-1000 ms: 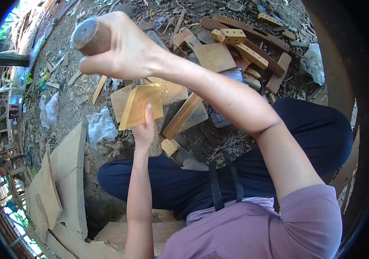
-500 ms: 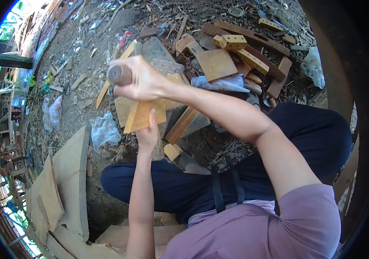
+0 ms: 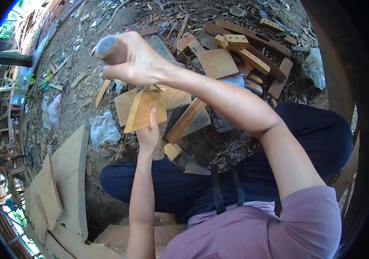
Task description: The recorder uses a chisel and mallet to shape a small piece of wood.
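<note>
My left hand is closed on the near right edge of a yellowish wooden block, its thumb lying along the top face. The block has slanted sides and rests over a flat worn board. Above its far end, my right hand is wrapped round the thick round handle of a wooden-handled tool, the handle's butt facing up and left. Just a thin strip of what may be its blade shows under the fist; the rest is hidden.
Wood offcuts, a square board and drilled blocks lie heaped at the far right. A crumpled plastic bag sits left of the block. Large bent boards lean at near left. My crossed legs are close by.
My right hand and the tool have risen and shifted slightly left, uncovering the block's far end. The left hand and block stay in place.
</note>
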